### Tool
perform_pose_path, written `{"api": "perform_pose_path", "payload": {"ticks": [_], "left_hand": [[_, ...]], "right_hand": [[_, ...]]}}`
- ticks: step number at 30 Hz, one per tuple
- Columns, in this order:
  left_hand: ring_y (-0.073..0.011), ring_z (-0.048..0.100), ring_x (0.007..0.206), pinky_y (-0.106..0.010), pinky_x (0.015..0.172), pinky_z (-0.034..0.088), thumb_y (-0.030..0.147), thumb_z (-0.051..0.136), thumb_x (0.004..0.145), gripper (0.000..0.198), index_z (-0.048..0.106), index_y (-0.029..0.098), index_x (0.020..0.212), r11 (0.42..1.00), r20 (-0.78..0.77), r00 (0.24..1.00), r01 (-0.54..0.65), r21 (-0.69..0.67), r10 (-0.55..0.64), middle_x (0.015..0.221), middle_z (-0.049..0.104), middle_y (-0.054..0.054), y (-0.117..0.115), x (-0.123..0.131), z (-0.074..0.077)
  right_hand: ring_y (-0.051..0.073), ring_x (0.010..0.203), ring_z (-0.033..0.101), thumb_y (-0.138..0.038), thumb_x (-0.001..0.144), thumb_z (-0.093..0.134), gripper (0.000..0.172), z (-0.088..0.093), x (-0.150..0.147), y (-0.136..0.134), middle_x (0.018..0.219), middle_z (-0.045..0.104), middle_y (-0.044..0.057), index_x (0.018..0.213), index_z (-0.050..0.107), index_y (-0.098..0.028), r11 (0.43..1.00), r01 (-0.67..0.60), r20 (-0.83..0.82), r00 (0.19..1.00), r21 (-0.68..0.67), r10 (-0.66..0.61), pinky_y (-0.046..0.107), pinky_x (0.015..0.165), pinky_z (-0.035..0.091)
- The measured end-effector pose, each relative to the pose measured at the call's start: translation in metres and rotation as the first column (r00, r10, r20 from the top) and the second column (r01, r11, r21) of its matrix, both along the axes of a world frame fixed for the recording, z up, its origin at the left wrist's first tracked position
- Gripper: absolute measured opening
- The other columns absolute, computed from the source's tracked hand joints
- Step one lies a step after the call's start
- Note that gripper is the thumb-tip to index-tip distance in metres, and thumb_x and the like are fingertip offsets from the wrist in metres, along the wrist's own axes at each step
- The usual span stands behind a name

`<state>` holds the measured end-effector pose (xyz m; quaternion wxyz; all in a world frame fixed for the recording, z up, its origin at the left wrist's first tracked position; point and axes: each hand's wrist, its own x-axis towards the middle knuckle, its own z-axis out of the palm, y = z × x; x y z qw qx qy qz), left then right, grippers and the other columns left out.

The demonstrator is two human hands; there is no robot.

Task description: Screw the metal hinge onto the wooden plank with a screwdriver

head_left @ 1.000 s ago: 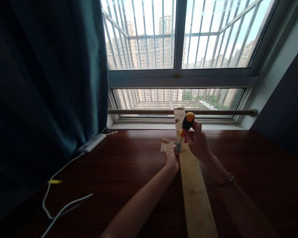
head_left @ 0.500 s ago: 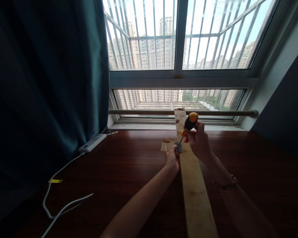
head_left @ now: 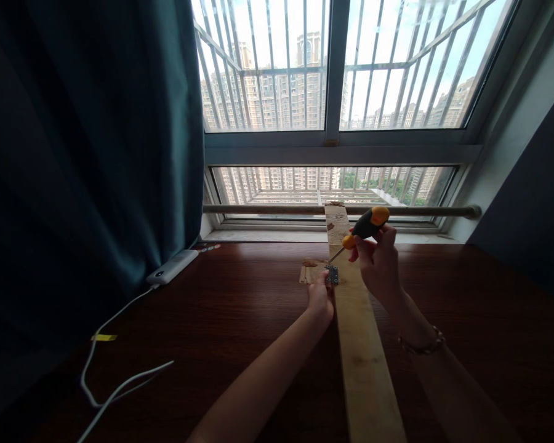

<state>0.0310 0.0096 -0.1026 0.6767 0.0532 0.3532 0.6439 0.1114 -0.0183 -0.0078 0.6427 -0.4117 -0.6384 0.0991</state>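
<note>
Right hand (head_left: 379,263): your curled fingers are gripping a screwdriver (head_left: 368,224), slanting down-left. Left hand (head_left: 321,298): you are reaching forward, thumb touching a hinge (head_left: 333,275), remaining hold unclear; plank (head_left: 362,351) lying just right of the fingers.

Just right of the left hand (head_left: 321,301), the dark reddish-brown tabletop (head_left: 212,307) is crossed by a long board (head_left: 357,332); a short wooden piece (head_left: 309,272) is seen just beyond. Well left, a white box (head_left: 173,267), attached cable (head_left: 120,389) and yellow strip (head_left: 106,338) are laid.

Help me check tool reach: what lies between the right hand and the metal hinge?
In the head view, the screwdriver slants from the right hand toward the metal hinge, over the board.
</note>
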Motion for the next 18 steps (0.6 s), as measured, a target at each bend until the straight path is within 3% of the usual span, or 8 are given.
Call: {"api": "perform_pose_path", "payload": {"ticks": [5,9,15,18], "left_hand": [[-0.0123,0.058,0.048,-0.024,0.051,0.048,0.010,0.059,0.066,0.003,0.056,0.011,0.065,1.000,0.003,1.000,0.010,-0.010,-0.010,0.058,0.063,-0.003,0.0009,0.0008,-0.0019],[-0.0128,0.057,0.047,-0.025,0.050,0.048,0.011,0.059,0.067,0.003,0.057,0.011,0.069,1.000,-0.016,1.000,0.011,-0.012,-0.012,0.059,0.063,-0.003,-0.0004,0.0014,-0.0009],[-0.0128,0.059,0.049,-0.025,0.053,0.049,0.009,0.057,0.068,0.002,0.057,0.010,0.067,1.000,0.005,1.000,0.017,-0.011,-0.017,0.059,0.064,-0.004,-0.0033,0.0008,0.0027],[-0.0127,0.058,0.049,-0.024,0.052,0.049,0.009,0.058,0.067,0.002,0.057,0.010,0.067,1.000,0.002,1.000,0.017,-0.009,-0.017,0.058,0.063,-0.004,-0.0034,0.0004,0.0026]], "right_hand": [[0.012,0.044,0.055,-0.026,0.083,0.047,0.025,-0.0022,-0.0011,0.0036,0.090,0.060,0.006,0.100,0.029,-0.021,0.998,-0.018,0.061,0.998,-0.056,0.022,0.025,0.039,0.045],[0.011,0.046,0.056,-0.027,0.083,0.047,0.026,0.0003,0.0016,0.0014,0.098,0.058,0.008,0.102,0.028,-0.022,1.000,0.002,0.007,1.000,-0.018,-0.002,0.025,0.041,0.046],[0.013,0.044,0.056,-0.026,0.083,0.047,0.028,-0.0015,0.0018,0.0038,0.080,0.060,0.004,0.104,0.030,-0.019,0.996,-0.011,0.130,0.991,-0.087,0.023,0.024,0.040,0.044],[0.012,0.044,0.055,-0.027,0.083,0.047,0.027,-0.0003,0.0008,0.0029,0.087,0.060,0.005,0.102,0.030,-0.020,0.998,-0.003,0.084,0.996,-0.063,0.009,0.024,0.040,0.045]]}}
